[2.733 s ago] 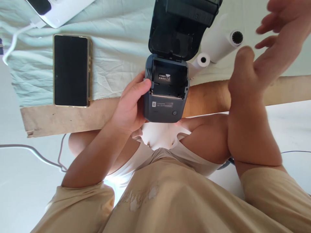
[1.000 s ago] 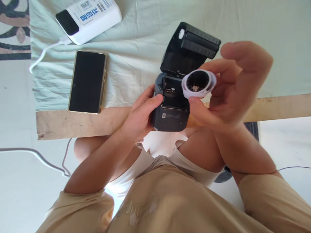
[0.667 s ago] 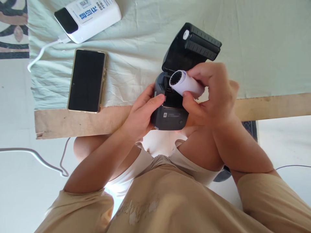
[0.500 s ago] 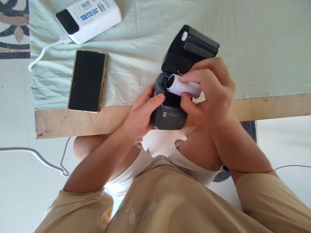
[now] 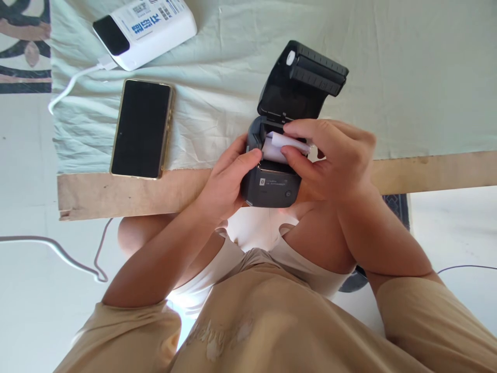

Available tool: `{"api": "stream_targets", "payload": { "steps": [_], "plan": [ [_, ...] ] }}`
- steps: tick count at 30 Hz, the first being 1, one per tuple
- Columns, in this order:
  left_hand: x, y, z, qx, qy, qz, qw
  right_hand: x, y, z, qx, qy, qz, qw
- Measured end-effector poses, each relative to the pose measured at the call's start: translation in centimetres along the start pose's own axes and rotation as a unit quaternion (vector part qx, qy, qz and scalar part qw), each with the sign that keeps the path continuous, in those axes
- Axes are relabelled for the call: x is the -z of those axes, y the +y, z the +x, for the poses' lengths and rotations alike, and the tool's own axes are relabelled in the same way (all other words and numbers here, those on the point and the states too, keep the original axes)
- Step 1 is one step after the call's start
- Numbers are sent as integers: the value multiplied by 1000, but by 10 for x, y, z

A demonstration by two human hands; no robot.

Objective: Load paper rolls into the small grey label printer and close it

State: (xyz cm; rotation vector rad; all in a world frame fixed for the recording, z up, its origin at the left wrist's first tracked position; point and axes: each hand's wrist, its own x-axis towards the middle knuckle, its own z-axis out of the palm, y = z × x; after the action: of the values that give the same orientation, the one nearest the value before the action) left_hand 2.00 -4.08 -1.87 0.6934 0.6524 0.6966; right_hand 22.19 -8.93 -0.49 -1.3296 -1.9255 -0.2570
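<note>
A small black portable printer [image 5: 272,189] is held at the table's front edge, its hinged lid [image 5: 297,85] standing up and tilted back. My left hand [image 5: 229,178] grips the printer's left side, thumb on the rim of the paper bay. Inside the bay lies a white paper roll [image 5: 272,152], with a curled paper end showing on top. The fingers of my right hand [image 5: 330,153] pinch that paper from the right. My hand hides the roll's right end.
Left on the green cloth [image 5: 407,77] lies a dark-screened phone [image 5: 142,129] in a clear case. Behind it sits a white power bank [image 5: 151,36] with a white cable [image 5: 73,80]. A bare wooden edge [image 5: 135,194] runs along the front of the table.
The paper roll has gone down from above the printer into its bay, and a loose paper end now shows. My right hand has lowered with it; my left hand stays put.
</note>
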Motion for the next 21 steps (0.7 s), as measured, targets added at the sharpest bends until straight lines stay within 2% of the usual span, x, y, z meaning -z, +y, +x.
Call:
{"api": "stream_targets", "payload": {
  "steps": [3, 9, 14, 17, 21],
  "plan": [
    [1, -1, 0, -4, 0, -3, 1000, -2, 0, 1, 0, 9, -24, 1000],
    [-1, -1, 0, -10, 0, -19, 1000, -6, -8, 1, 6, 112, -106, 988],
    [-4, 1, -1, -1, 19, -30, 999, -14, -14, 0, -7, 161, -204, 966],
    [-5, 0, -1, -10, 21, -27, 999, -14, -18, 1, 44, 187, -125, 973],
    [-3, -1, -1, -28, -10, -65, 997, -11, -29, 0, 65, 134, -3, 989]
  ]
}}
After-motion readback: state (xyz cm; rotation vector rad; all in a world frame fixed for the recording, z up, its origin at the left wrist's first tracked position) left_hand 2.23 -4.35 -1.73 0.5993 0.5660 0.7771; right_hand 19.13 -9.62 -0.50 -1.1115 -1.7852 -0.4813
